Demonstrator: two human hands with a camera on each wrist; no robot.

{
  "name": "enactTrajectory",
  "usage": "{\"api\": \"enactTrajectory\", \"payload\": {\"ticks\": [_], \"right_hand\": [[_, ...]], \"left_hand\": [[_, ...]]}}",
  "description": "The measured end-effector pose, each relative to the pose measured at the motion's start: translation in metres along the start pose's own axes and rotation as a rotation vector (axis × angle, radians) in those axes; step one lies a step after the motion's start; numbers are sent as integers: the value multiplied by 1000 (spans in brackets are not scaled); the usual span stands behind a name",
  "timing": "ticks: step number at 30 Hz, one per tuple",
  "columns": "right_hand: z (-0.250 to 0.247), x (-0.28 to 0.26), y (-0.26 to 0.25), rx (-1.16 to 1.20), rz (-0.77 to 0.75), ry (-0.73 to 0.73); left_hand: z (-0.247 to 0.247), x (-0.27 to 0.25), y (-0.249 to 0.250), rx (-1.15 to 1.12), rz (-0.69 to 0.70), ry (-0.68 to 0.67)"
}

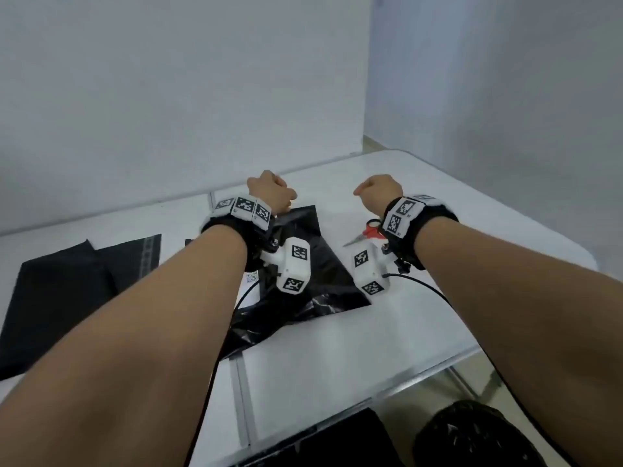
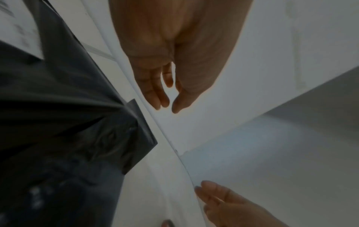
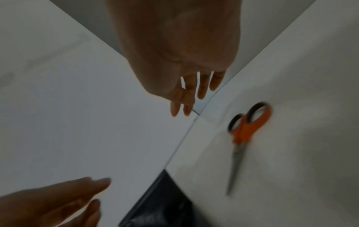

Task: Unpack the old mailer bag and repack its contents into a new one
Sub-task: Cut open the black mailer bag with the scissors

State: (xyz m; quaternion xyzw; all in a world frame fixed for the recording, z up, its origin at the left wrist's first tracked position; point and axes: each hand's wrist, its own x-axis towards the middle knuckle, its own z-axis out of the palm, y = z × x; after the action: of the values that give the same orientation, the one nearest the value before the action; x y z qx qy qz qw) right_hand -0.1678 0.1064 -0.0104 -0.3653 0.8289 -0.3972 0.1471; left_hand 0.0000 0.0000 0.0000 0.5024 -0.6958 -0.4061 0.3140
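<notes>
Both hands were held above the far part of the table [image 1: 421, 332], and nothing was gripped by either. The left hand [image 1: 271, 193] was seen over the far corner of the old bag [image 1: 303, 264]; in the left wrist view its fingers [image 2: 155, 92] were extended and relaxed, thumb close by, with white table and wall behind them and no plastic between them. The right hand [image 1: 379, 192] was likewise raised; in its wrist view the fingers [image 3: 186, 98] hung loosely straight and empty.

The old bag, crumpled, glossy black, with a white label partly hidden under the left wrist, was laid near the middle of the table, its long axis running from the far edge toward the near edge, slanted a little rightward. It lay below and behind the left fingers, toward the person, so the left hand was judged the nearer one to it. The scissors [image 1: 365, 232] were lying just right of the bag's far corner, under the right wrist, handles toward the far edge and blades pointing at the near edge; the right hand was judged the nearer to them. Flat black mailers [image 1: 81, 291], taken to be the new ones, were spread by the left edge, well apart from both hands.

The bag appeared unopened, though this could not be told for certain. A drop back toward the person was judged to be called for from either hand.
</notes>
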Motion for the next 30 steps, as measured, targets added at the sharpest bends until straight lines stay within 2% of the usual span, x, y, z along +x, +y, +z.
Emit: {"api": "enactTrajectory", "payload": {"ticks": [3, 8, 14, 22, 25, 28, 30], "right_hand": [[-6, -9, 27, -111, 35, -145], [1, -21, 38, -369, 13, -317], [1, -31, 31, -672, 7, -306], [20, -22, 26, -778, 92, -313], [46, 24, 51, -816, 105, -341], [37, -3, 41, -802, 73, -354], [17, -59, 17, -730, -27, -362]], "left_hand": [[3, -21, -4, 189, 44, -37], [5, -33, -24, 155, 72, -126], [-13, -43, -25, 103, 63, -110], [-39, -78, -36, 123, 123, -166], [-50, -90, -38, 177, 104, -201], [-54, -102, -41, 306, 116, -219], [-52, -110, -44, 396, 126, -201]]}}
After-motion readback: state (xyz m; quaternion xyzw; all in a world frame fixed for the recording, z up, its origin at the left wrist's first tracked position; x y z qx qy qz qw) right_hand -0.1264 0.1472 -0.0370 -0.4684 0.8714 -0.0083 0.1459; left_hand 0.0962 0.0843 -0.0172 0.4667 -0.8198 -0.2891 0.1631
